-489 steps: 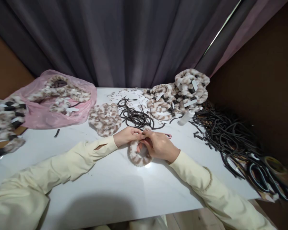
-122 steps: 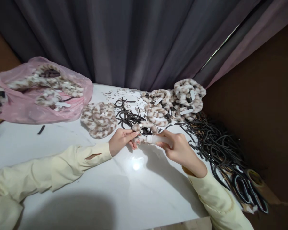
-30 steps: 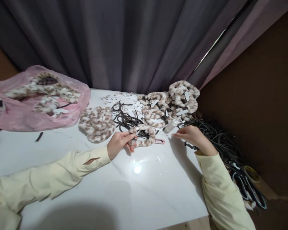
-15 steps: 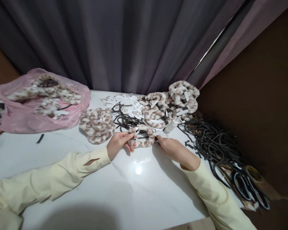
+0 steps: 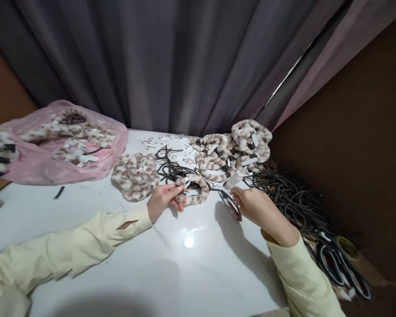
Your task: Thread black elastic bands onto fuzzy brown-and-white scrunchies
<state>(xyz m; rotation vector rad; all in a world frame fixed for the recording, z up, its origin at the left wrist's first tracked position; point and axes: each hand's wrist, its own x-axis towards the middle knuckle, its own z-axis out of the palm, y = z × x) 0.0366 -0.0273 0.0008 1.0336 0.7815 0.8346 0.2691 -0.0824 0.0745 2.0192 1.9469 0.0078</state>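
Observation:
Held between the thumb and fingers of my left hand [image 5: 166,197] is a fluffy white-and-brown ring [image 5: 199,197] with a small white tag, raised just off the table. My right hand [image 5: 254,204] is to its right, fingers curled closed. Beside those fingers is a slim dark tool with a reddish part [image 5: 232,206]; its kind is unclear, as is whether the fingers grip it. A white bottle [image 5: 233,179] lies tilted right behind the right fingertips. Between ring and tool runs a thin black strip [image 5: 215,189].
A fluffy pile [image 5: 135,176] lies left of the ring, several tagged rings [image 5: 251,132] behind it. Black cords [image 5: 173,167] lie at the middle, with a larger cord heap [image 5: 290,189] at right. A pink plastic bag [image 5: 119,136] holds fluffy pieces at left. A curtain [image 5: 171,66] hangs behind.
My right hand has moved right, away from the ring, to beside the white bottle, and the dark tool has come into clearer view. My left hand still holds the ring. The view has tilted slightly.

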